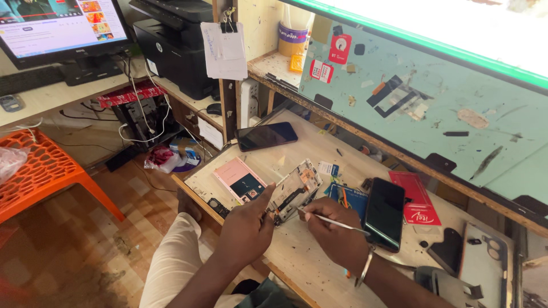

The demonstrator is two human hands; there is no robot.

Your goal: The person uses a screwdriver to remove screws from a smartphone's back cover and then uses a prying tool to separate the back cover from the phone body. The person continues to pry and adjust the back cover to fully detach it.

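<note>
The person sits at a wooden desk (297, 251) scattered with phone parts. The left hand (246, 227) is curled around the lower end of an opened phone frame (294, 191), thumb raised along its edge, steadying it at a tilt just above the desk. The right hand (334, 228) pinches a thin metal tool (334, 221) between thumb and fingers, with the tip pointing at the frame's lower edge and the long end running out to the right. A metal bangle (365, 268) circles the right wrist.

Just left of the frame lies a pink phone back panel (240, 178), flat on the desk. A dark phone (266, 136) rests farther back, near the desk's rear edge. Another black phone (385, 212) lies just right of the right hand, beside a red card (419, 199). A blue packet (351, 197) sits behind the right hand. A printer (177, 40) and a monitor (57, 25) stand on the shelf to the left, and an orange plastic chair (40, 168) stands on the floor.
</note>
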